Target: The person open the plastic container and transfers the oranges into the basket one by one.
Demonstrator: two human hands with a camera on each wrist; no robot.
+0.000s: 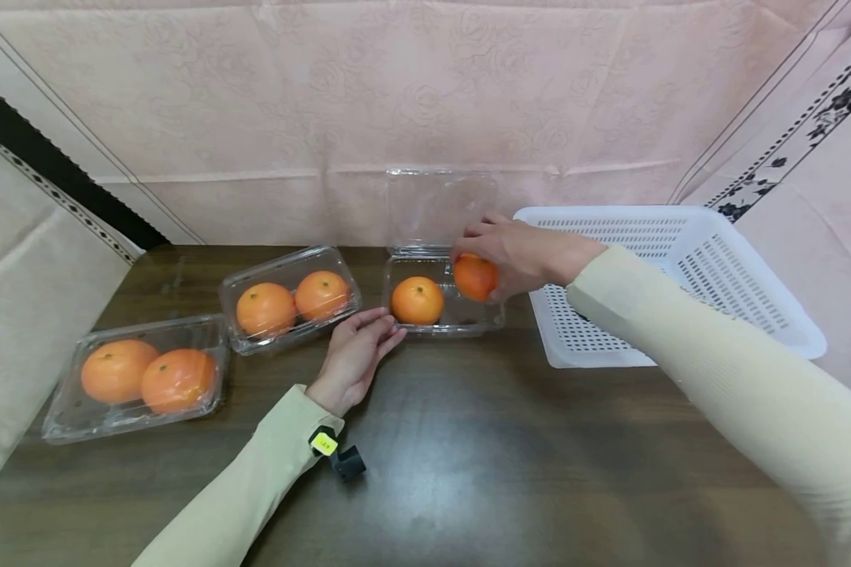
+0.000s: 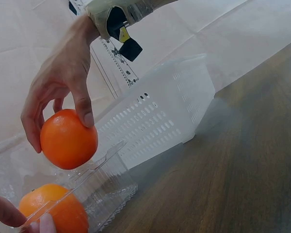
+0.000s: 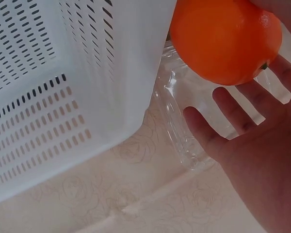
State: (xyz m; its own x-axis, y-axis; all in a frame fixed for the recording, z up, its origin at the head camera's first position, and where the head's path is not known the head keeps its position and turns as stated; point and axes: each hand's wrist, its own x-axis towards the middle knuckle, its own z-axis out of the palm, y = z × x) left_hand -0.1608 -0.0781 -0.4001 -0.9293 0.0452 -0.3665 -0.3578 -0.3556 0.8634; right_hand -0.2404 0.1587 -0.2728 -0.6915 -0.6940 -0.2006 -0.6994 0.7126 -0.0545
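My right hand [image 1: 514,252] grips an orange [image 1: 476,277] between thumb and fingers, over the right half of a hinged clear plastic container [image 1: 464,315]. In the left wrist view a gap shows between this held orange [image 2: 69,139] and the container. Another orange [image 1: 417,300] sits in the container's left half. The clear lid [image 1: 441,206] stands raised at the back, against the cloth. At the container's front left corner my left hand [image 1: 358,358] pinches the rim. Only its fingertips [image 2: 47,224] show in the left wrist view.
A white perforated basket [image 1: 745,307] stands just right of the container. On the left are two closed clear containers, a nearer one [image 1: 216,394] and a farther one [image 1: 294,272], each with two oranges. Pink patterned cloth [image 1: 397,94] hangs behind the dark wooden table [image 1: 468,472].
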